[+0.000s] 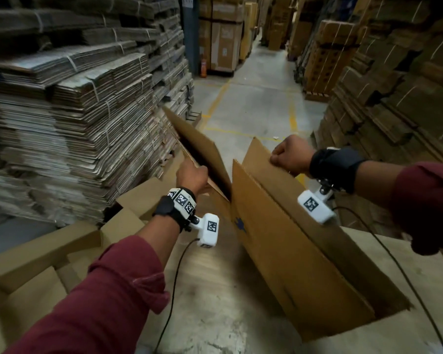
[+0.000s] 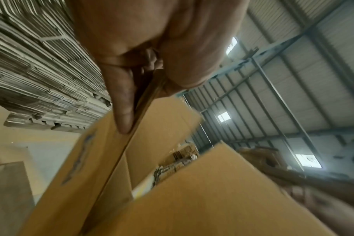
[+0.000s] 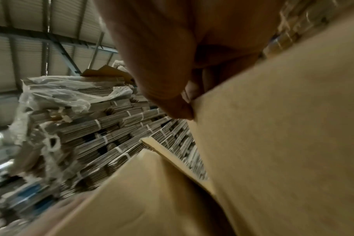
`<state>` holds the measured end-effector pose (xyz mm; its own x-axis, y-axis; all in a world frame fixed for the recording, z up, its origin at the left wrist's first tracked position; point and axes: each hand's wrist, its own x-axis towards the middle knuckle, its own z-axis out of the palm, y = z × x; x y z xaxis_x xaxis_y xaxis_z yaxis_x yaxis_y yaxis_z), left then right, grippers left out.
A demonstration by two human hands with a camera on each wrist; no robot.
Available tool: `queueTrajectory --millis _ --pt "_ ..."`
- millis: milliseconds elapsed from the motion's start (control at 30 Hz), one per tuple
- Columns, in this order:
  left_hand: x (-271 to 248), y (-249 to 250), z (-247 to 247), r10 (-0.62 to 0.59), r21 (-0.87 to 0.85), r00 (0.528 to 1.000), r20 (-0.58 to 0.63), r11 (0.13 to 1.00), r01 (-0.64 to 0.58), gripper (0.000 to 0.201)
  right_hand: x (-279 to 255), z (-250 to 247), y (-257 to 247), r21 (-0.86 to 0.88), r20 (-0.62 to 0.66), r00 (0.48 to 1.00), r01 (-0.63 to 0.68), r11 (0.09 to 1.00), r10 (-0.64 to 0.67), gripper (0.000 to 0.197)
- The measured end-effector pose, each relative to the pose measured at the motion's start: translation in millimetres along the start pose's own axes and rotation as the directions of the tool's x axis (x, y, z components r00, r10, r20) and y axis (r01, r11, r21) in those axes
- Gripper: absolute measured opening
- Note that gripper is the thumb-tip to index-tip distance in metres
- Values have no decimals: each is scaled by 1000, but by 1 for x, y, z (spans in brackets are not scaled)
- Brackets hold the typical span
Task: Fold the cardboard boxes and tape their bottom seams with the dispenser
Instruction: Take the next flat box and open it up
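cardboard box (image 1: 279, 251) gripped: left hand (image 1: 193, 175), right hand (image 1: 290, 155).

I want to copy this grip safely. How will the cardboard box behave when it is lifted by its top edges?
The cardboard box is probably light: the left hand and right hand lift it by pinching. Its panels look stiff, but the half-opened shape likely skews at the creases. Flaps may swing.

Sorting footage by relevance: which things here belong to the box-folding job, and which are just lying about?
In the job:
cardboard box, left hand, right hand

Lying about:
bundled flat cardboard stacks, opened boxes on the floor
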<state>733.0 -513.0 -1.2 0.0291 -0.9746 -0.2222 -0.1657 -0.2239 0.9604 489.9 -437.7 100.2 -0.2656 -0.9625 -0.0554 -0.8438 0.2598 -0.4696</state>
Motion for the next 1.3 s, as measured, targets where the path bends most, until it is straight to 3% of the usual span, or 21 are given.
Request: queueTrajectory --millis 100,233,333,400,600,700,733,800,867,967,1133,1200,1267,1300 --pt "23 -4 -15 59 134 997 -44 990 -52 43 15 -33 18 -131 -108 994 -48 990 34 17" --pt "29 18 -37 115 306 988 -102 949 -79 43 29 -87 53 -131 -276 948 -203 970 161 20" --pt "1 56 -45 204 499 973 -110 858 -123 37 32 -125 71 -108 -379 889 -317 942 256 20" --pt "2 74 -47 270 599 954 -128 788 -143 34 31 -149 83 -111 -460 842 -370 923 282 29" --pt "12 139 -54 452 742 885 -111 630 -229 40 23 -200 115 -68 -555 748 -477 876 364 40" --pt "19 164 -52 517 746 849 -108 606 -274 52 8 -207 119 -119 -479 805 -455 882 351 21" --pt "22 169 -49 520 737 848 -106 613 -284 48 3 -205 120 -142 -428 838 -431 891 338 25" --pt "25 172 -42 520 713 849 -98 632 -304 33 -7 -196 121 -176 -313 898 -375 910 309 53" --pt "28 167 -34 510 733 856 -85 614 -294 20 -17 -184 121 -235 -182 938 -332 913 294 48" --pt "34 151 -27 512 792 855 -88 556 -252 24 -26 -169 133 -171 -62 949 -314 934 308 29" --pt "37 144 -13 563 836 826 -38 471 -283 24 -39 -147 151 -72 117 961 -244 967 252 43" --pt "33 146 -6 585 848 811 -14 437 -301 24 -45 -129 142 -246 180 965 -145 958 192 48" --pt "31 144 -2 601 857 799 11 406 -317 24 -47 -108 140 -562 169 983 41 826 66 75" --pt "31 143 -1 603 861 797 16 397 -318 24 -51 -98 139 -636 174 984 134 760 -27 90"
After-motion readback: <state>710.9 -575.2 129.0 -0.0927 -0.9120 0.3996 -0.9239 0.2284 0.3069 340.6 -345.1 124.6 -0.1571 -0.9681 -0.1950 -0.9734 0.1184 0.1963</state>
